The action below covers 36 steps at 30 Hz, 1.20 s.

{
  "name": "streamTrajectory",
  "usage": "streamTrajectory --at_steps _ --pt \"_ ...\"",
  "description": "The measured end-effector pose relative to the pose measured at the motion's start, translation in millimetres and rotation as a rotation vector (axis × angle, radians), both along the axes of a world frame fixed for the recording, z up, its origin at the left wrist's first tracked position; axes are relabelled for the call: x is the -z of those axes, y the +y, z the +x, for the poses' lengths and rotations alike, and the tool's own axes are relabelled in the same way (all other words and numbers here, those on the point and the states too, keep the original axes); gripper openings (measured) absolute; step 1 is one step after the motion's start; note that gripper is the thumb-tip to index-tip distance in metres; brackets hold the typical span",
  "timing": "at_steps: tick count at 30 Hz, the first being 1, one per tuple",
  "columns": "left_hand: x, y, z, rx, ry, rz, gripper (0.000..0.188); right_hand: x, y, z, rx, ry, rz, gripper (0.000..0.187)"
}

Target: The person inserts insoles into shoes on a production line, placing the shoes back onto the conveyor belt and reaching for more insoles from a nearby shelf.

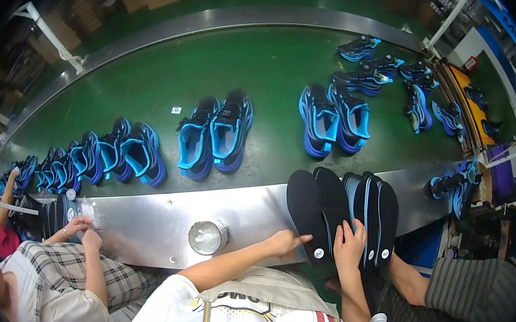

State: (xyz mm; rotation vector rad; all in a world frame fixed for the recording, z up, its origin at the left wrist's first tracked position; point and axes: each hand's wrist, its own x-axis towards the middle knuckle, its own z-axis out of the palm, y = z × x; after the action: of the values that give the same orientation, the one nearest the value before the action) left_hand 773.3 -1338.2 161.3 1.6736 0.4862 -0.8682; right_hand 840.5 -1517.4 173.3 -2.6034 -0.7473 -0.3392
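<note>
Several black shoe insoles (304,197) with round white stickers at their heels lie fanned over the metal edge, in front of me. My left hand (286,242) is closed at the heel of the leftmost insole, with a fingertip on its edge. My right hand (350,243) has its fingers curled against the middle insoles, gripping near a heel. Some insoles (385,218) to the right show blue-grey edges. Beyond them, a pair of black and blue sneakers (324,127) stands on the green belt.
More sneaker pairs (230,130) line the green conveyor belt (275,56) to the left. A roll of clear tape (207,237) lies on the metal ledge (157,223). Co-workers sit both sides: one's hands (84,231) at left, another's striped sleeve (462,286) close at right.
</note>
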Motion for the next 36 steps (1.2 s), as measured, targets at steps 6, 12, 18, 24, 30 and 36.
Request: streamTrajectory --at_steps 6,12,18,24,30,36 --pt "-55 113 -15 0.116 -0.920 1.133 0.056 -3 27 -21 -0.047 0.291 -0.181 0.057" --pt "-1 259 -20 0.263 -0.439 1.303 0.078 6 39 -32 -0.081 0.230 -0.111 0.045" --pt "-5 229 36 -0.044 -0.580 0.840 0.050 -41 40 -8 0.012 0.439 0.251 0.045" --pt "-16 222 32 -0.219 -1.231 1.370 0.050 -111 138 42 -0.191 0.386 0.370 0.025" --pt "-3 262 34 -0.775 -0.998 0.804 0.034 -143 231 46 -0.650 0.197 0.139 0.008" --pt "-18 308 40 -0.692 -0.754 0.564 0.031 -112 282 54 -0.790 0.110 -0.281 0.009"
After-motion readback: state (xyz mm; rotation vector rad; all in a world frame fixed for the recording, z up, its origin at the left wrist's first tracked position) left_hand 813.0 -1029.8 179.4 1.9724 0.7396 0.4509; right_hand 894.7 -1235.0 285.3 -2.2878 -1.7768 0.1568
